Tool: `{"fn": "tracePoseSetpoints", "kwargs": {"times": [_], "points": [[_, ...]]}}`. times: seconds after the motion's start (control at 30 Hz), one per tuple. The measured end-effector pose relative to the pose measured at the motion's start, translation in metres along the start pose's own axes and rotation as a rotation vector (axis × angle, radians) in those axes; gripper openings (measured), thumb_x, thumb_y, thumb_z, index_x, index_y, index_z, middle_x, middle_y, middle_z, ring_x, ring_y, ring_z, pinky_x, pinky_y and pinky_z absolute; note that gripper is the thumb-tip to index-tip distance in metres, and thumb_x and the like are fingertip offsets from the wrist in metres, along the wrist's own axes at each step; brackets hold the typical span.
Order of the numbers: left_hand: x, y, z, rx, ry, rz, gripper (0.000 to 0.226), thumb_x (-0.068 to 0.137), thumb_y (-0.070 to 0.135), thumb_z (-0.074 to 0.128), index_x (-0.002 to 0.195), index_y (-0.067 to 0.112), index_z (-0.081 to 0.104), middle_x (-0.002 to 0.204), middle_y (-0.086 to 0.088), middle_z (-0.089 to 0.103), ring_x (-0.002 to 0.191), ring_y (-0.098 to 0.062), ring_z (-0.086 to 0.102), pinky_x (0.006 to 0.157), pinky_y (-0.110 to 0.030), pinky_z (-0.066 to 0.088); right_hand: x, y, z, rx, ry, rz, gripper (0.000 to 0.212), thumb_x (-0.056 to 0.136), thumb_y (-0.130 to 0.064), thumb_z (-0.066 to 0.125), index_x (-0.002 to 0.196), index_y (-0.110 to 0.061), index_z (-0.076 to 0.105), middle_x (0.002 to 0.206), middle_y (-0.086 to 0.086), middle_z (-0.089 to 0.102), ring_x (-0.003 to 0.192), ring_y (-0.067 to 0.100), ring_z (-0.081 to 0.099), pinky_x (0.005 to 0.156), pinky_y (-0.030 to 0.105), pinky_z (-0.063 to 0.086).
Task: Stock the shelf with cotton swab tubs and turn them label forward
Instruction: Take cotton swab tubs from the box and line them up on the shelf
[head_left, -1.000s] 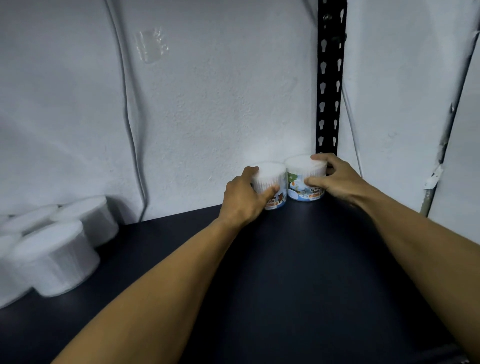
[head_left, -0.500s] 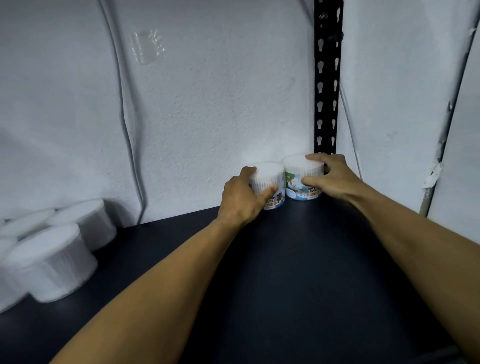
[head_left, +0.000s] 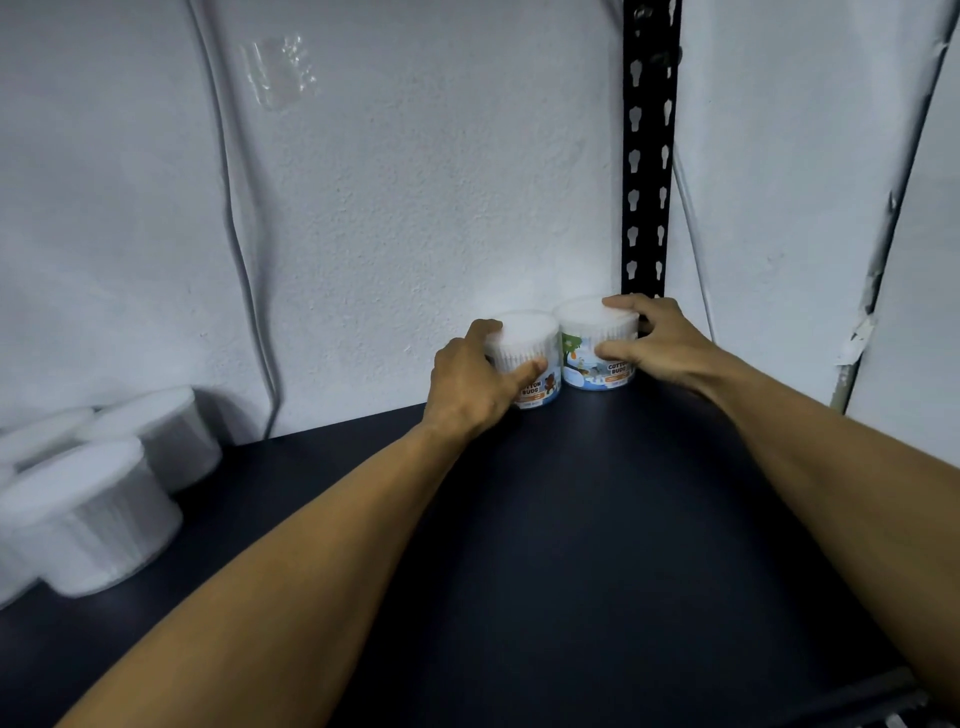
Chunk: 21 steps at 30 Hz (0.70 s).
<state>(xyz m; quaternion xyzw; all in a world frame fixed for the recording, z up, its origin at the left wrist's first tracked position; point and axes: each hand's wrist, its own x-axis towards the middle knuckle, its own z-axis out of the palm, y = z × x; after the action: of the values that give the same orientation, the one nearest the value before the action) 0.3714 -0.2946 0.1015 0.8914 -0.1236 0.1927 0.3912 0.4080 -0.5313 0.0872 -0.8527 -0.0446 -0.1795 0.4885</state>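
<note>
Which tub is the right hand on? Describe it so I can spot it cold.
Find the black slotted upright in the shelf's back right corner. Two tubs stand touching at its foot. The right hand grips the right tub, nearest the upright, whose label shows a green tree; its neighbour shows a brown bear.

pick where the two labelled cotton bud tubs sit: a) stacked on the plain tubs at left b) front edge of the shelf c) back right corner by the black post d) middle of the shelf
c: the two labelled tubs stand side by side at the wall, right beside the black post, each gripped by one hand.
</note>
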Motion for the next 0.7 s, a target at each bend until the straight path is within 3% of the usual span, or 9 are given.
{"fn": "tracePoseSetpoints", "kwargs": {"times": [0.37,0.53,0.7], "points": [[0.0017,0.0014,0.0004,0.01,0.032,-0.017,0.074,0.071,0.047,0.081,0.133,0.02,0.051,0.119,-0.004,0.063,0.102,-0.018,0.061,0.088,-0.032,0.053,0.0017,0.0036,-0.0015,0.093,-0.03,0.037,0.079,0.065,-0.02,0.079,0.134,-0.035,0.045,0.141,0.003,0.04,0.12,0.021,0.05,0.099,0.036,0.047],[0.0,0.0019,0.0029,0.022,0.038,-0.013,0.074,0.072,0.049,0.08,0.133,0.02,0.05,0.12,-0.005,0.063,0.103,-0.019,0.061,0.089,-0.034,0.052,-0.0012,0.0017,-0.0007,0.109,-0.026,0.053,0.086,0.053,-0.033,0.077,0.133,-0.037,0.047,0.14,0.002,0.042,0.118,0.018,0.052,0.1,0.037,0.047],[-0.0005,0.0002,0.0059,0.03,0.052,-0.018,0.076,0.071,0.052,0.079,0.134,0.022,0.049,0.123,-0.006,0.062,0.107,-0.021,0.06,0.091,-0.035,0.051,-0.0024,0.0009,0.0004,0.123,-0.028,0.061,0.085,0.053,-0.032,0.077,0.133,-0.035,0.047,0.139,0.002,0.043,0.118,0.019,0.052,0.1,0.036,0.047]]}}
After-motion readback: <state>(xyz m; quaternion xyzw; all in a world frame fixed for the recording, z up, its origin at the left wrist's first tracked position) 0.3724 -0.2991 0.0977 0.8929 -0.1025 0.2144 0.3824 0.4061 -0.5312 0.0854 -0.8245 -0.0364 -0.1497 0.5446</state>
